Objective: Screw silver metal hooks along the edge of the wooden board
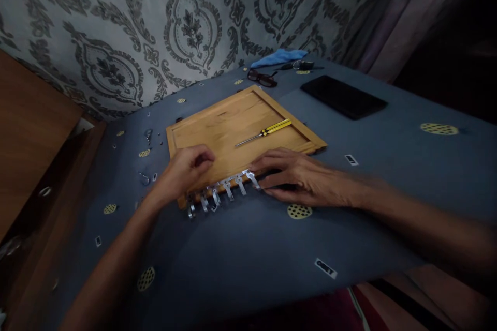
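A wooden board (221,121) with a raised rim lies on the table. Along its near edge runs a metal hook rail (228,182) with several hooks hanging past the wood. My right hand (301,176) grips the rail's right end, its fingers and thumb around the last hook. Curled over the board's left part, my left hand (188,165) has thumb and fingers drawn together; whatever they hold, if anything, is too small to make out. A screwdriver (266,132) with a yellow and black handle rests on the board, its shaft pointing left.
Loose metal hooks (144,178) and small bits lie left of the board. Behind it are dark glasses (262,78), a blue cloth (279,57) and keys (303,65). A black tablet-like slab (344,96) lies at the back right. A patterned wall borders the table.
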Demonstrator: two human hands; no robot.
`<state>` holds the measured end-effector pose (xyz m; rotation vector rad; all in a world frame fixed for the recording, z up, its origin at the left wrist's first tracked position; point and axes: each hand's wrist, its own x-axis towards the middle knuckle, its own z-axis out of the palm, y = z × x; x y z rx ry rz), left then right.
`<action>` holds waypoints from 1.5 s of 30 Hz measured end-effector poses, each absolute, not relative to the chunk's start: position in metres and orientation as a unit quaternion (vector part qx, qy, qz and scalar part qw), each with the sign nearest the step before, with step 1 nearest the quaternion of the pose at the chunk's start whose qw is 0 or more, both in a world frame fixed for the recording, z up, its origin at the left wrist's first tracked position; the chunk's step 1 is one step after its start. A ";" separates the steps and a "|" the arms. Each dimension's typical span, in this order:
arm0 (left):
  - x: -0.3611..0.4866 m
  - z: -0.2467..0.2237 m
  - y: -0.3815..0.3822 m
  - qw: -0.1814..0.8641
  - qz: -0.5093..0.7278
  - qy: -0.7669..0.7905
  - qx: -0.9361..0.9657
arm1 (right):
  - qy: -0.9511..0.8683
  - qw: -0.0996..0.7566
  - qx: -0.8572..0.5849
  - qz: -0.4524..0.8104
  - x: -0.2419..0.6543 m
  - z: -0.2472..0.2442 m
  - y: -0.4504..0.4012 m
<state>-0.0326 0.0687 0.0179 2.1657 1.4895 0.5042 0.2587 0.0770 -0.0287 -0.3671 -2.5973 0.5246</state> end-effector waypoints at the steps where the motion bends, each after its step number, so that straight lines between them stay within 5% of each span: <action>1: -0.021 0.019 0.070 0.231 0.147 0.524 0.807 | -0.945 0.228 -0.133 0.193 0.259 -0.029 0.077; 14: 0.013 0.022 0.050 0.212 0.199 0.486 0.824 | -0.952 0.211 -0.122 0.185 0.257 -0.023 0.075; 21: 0.031 0.004 0.015 0.111 0.166 0.514 0.834 | -0.951 0.217 -0.120 0.187 0.258 -0.024 0.075; 38: 0.044 -0.006 0.015 0.124 0.195 0.550 0.803 | -0.952 0.205 -0.123 0.192 0.258 -0.020 0.073; 45: 0.048 0.001 0.013 0.131 0.187 0.560 0.797 | -0.921 0.289 -0.184 0.187 0.258 -0.032 0.076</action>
